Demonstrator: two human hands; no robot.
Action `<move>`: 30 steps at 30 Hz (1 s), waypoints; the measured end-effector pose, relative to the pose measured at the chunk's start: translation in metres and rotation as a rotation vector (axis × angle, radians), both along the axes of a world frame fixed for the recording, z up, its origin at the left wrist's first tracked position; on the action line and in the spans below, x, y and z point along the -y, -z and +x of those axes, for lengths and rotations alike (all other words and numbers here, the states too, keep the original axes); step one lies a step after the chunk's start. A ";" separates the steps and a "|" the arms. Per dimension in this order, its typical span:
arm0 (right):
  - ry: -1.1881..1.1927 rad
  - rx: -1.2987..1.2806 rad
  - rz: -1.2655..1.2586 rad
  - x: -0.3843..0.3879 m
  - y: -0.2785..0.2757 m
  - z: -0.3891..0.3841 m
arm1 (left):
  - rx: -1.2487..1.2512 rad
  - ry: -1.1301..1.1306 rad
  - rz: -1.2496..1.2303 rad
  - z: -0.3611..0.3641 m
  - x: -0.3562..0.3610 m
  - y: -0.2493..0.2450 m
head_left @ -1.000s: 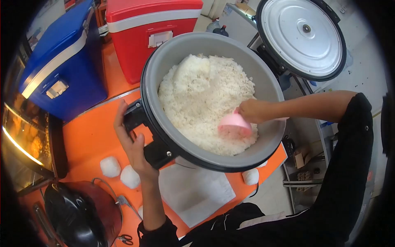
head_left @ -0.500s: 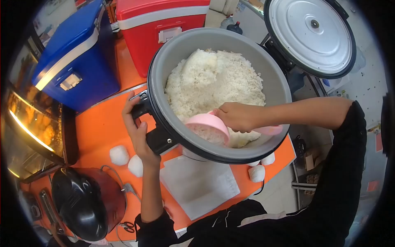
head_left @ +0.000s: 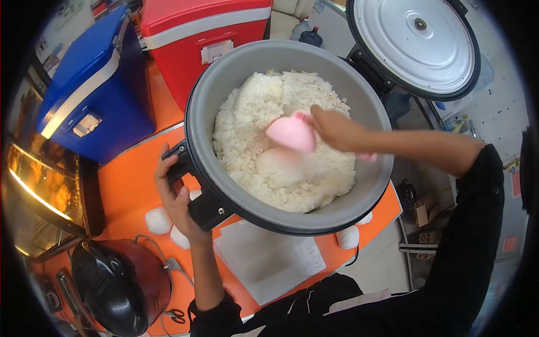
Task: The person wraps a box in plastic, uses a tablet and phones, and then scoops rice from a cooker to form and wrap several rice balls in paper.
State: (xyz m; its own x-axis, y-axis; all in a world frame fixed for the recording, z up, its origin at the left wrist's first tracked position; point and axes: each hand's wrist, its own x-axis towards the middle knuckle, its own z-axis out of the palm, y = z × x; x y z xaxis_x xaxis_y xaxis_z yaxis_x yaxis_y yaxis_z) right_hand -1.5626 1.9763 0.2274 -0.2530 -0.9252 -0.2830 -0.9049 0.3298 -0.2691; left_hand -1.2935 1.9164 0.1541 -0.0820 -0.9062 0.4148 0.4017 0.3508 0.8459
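Note:
A large rice cooker [head_left: 370, 185] holds a heap of cooked white rice [head_left: 252, 101] and stands tilted toward me. My left hand [head_left: 178, 199] grips its black side handle [head_left: 206, 208]. In my right hand [head_left: 339, 130] is a pink scoop [head_left: 292, 133], turned bottom up above the rice and slightly blurred by motion. Just below the scoop sits a smooth domed mound of rice [head_left: 281, 168]. The cooker's round metal lid [head_left: 415, 45] hangs open at the back right.
Red [head_left: 179, 62] and blue [head_left: 95, 95] coolers stand behind left. White paper sheets [head_left: 269, 264] lie on the orange table [head_left: 129, 191] with wrapped white bundles [head_left: 158, 221]. A smaller dark cooker [head_left: 120, 286], scissors [head_left: 176, 315] and a lit display case [head_left: 45, 180] are left.
My right hand has lifted the scoop from the cooker's near side toward the middle and flipped it over. A rounded rice mound now shows beneath it. My left hand still holds the handle.

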 end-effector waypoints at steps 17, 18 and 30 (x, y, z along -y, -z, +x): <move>-0.258 0.103 0.133 -0.047 -0.049 0.067 | 0.014 -0.018 0.003 0.002 -0.002 -0.004; -0.182 0.169 0.146 -0.046 -0.052 0.067 | 0.022 -0.023 0.008 0.002 -0.002 -0.004; -0.034 0.517 0.446 -0.037 -0.076 0.025 | 0.106 -0.029 -0.063 0.009 -0.007 -0.010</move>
State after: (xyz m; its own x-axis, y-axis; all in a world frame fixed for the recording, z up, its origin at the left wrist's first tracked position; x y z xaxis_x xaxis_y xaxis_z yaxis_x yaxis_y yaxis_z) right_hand -1.5380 2.0134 0.3031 0.0445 -0.6970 -0.7157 -0.7081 0.4834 -0.5148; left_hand -1.2850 1.9237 0.1644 -0.1030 -0.8812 0.4614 0.3000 0.4147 0.8591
